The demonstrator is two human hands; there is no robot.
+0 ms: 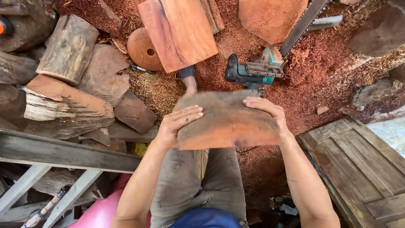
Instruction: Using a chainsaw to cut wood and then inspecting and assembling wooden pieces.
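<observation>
While held level at centre frame, a sawn reddish wood slab [228, 122] is gripped at both edges: left hand [177, 124] closed at 9 o'clock, right hand [265, 109] at 3. Chainsaw [261, 69] lies at 12 in sawdust [320, 63]; cutting is judged done, placement left.

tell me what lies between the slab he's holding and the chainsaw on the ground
In the head view, only red sawdust and the person's foot lie between the held wood slab and the chainsaw; their edges nearly overlap.
</observation>
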